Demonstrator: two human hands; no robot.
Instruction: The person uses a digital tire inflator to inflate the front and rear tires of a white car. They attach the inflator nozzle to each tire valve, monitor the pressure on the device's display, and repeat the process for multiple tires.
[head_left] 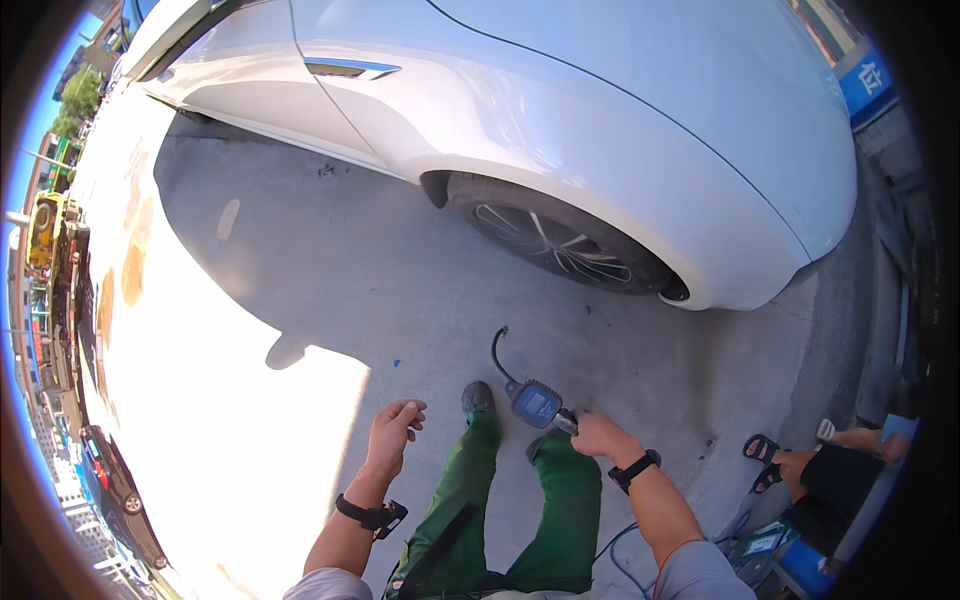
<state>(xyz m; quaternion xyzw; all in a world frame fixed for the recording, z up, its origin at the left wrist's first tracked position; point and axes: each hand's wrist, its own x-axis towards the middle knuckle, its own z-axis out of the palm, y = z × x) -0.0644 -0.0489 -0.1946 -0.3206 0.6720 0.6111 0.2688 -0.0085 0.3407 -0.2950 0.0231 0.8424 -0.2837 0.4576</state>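
Note:
My right hand (602, 436) is closed round the handle of a tyre inflator gauge (537, 401), which has a blue-framed display and a short black hose curving up from its head. The hose's tip hangs above the ground, apart from the car. My left hand (395, 428) hangs to the left of the gauge, with thumb and fingers drawn together; whatever they may hold is too small to make out. Ahead of both hands is the front wheel (560, 240) of a white car (600, 120), its tyre dark and its spokes silver and black.
Grey concrete (300, 240) lies in the car's shadow, with bright sunlit ground at left. A seated person's sandalled foot (765, 450) is at lower right. A thin hose (618, 560) runs beside my right leg. A dark red car (120, 500) stands far left.

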